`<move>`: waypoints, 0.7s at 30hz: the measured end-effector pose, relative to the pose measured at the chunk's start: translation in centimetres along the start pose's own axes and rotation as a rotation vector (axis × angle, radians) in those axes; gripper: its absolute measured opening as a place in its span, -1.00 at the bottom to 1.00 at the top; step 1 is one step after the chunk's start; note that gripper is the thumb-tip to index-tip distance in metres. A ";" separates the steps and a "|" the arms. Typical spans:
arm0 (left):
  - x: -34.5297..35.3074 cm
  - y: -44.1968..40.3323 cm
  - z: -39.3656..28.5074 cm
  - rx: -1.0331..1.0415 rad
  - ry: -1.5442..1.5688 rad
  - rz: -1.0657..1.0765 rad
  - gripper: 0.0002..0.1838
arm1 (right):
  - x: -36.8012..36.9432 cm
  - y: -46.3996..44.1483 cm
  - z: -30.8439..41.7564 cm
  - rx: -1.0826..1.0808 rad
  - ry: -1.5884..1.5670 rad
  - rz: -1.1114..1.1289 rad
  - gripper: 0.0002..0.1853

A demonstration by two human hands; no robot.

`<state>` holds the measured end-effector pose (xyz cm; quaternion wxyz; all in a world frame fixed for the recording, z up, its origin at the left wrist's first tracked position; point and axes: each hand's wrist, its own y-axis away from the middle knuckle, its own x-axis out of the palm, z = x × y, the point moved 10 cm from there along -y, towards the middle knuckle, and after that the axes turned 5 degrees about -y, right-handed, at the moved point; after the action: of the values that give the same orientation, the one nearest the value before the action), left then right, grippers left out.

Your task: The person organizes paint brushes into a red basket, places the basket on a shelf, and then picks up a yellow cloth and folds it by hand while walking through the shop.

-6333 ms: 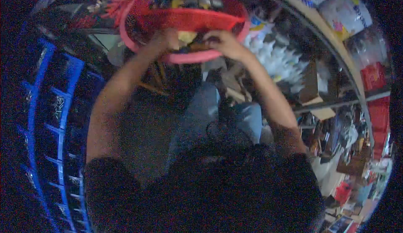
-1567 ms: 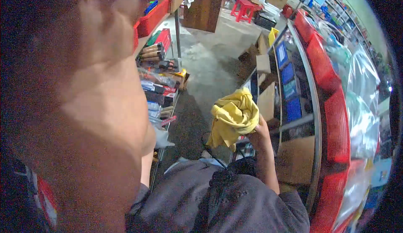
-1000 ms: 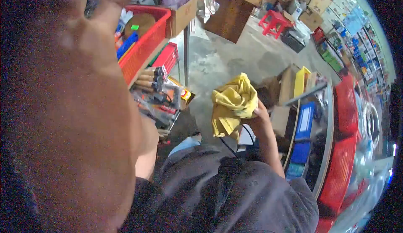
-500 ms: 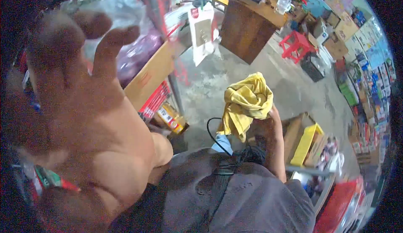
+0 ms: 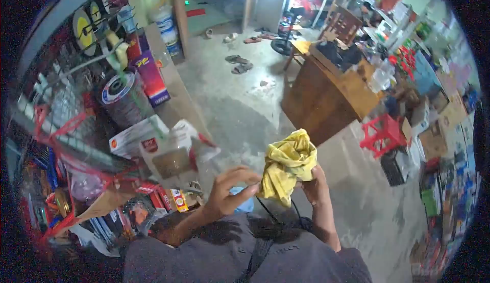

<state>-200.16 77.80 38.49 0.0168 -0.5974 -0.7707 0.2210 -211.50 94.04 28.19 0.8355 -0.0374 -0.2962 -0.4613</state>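
Observation:
A crumpled yellow cloth (image 5: 290,163) is bunched up in front of my body. My right hand (image 5: 317,187) grips it from below and the right, its fingers partly hidden behind the folds. On the other side, my left hand (image 5: 232,191) is at the cloth's left edge, thumb and fingers apart with the tips close to the fabric; whether they touch it I cannot tell. Below the cloth, a black cord (image 5: 269,210) runs down toward my shirt. A light blue item (image 5: 244,201) shows behind my left hand.
To the left stand a wire spool (image 5: 120,92), a white carton (image 5: 171,155) and racks of packaged goods. A wooden desk (image 5: 321,92) is ahead, with a red plastic stool (image 5: 382,134) to its right. Sandals (image 5: 240,65) lie on the concrete floor; shelved goods line the right.
My left hand has come down from close to the camera to the cloth's left side. The view has shifted, showing more of the doorway and left shelves. My right hand still holds the cloth.

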 end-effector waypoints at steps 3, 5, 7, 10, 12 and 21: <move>3.1 -5.1 3.6 -0.053 -0.146 0.036 -0.44 | 1.3 -5.4 1.1 0.090 0.105 0.103 -0.42; 4.2 -7.8 6.9 -0.120 -0.045 -0.010 -0.27 | 2.1 -9.6 2.1 0.048 0.320 0.174 -0.46; 3.7 -11.1 9.9 -0.161 -0.010 -0.159 -0.24 | 3.5 -13.6 4.0 0.044 0.380 0.213 -0.53; 0.9 -14.1 11.6 -0.243 -0.091 -0.343 -0.30 | 6.3 -17.7 5.2 0.029 0.450 0.372 -0.61; -0.7 -15.1 13.2 -0.303 0.071 -0.457 -0.31 | 8.2 -20.4 4.6 0.130 0.474 0.466 -0.63; -8.6 -18.0 16.9 -0.099 0.302 -0.877 -0.45 | 18.3 -31.6 3.8 0.085 0.956 1.225 -0.67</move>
<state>-219.08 61.03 31.80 0.1922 -0.2406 -0.9491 0.0665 -231.01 63.54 34.36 0.9791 0.0409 0.1523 0.1283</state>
